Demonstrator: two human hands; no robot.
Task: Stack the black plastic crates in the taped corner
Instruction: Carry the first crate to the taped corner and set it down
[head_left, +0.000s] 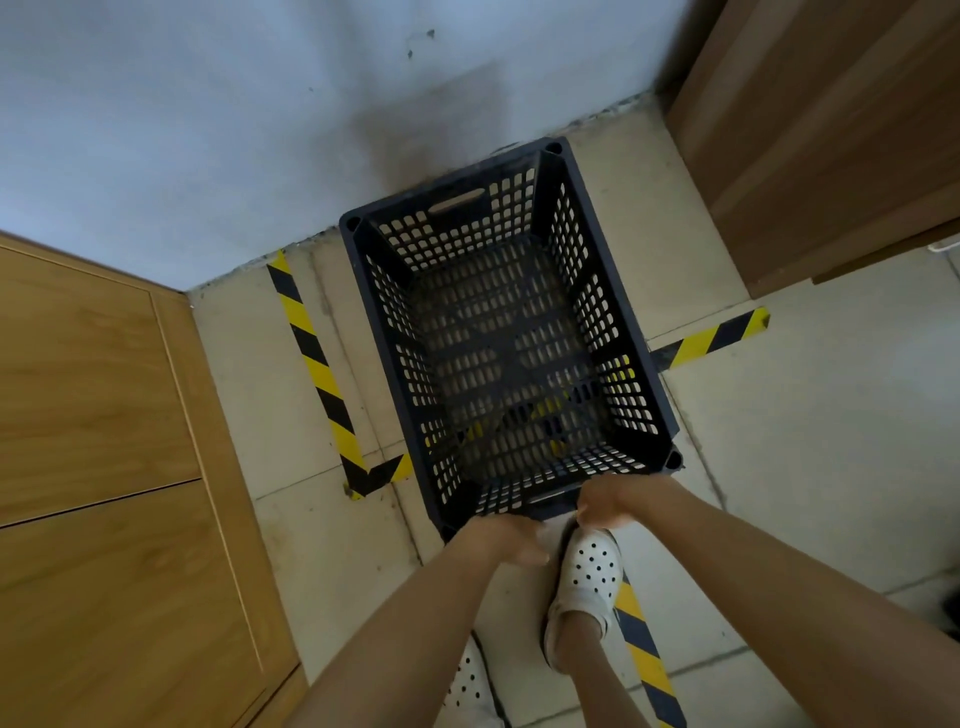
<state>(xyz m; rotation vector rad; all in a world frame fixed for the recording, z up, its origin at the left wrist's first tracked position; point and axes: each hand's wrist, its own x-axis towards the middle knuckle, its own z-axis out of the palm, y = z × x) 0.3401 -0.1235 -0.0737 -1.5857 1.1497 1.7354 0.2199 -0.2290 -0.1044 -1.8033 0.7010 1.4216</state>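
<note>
Head view: black crate (511, 332) sits in taped corner by wall, partly over floor tape (317, 364). Left hand (506, 538) & right hand (615, 501) at near rim, grip unclear. Prob. light, stiff, empty; lift via end handle slots.

Indoor storage corner — hazard tape (317, 364) on tiled floor (810, 431) (yellow-black), wooden cabinets (93, 415), scuffed wall (260, 130).
</note>
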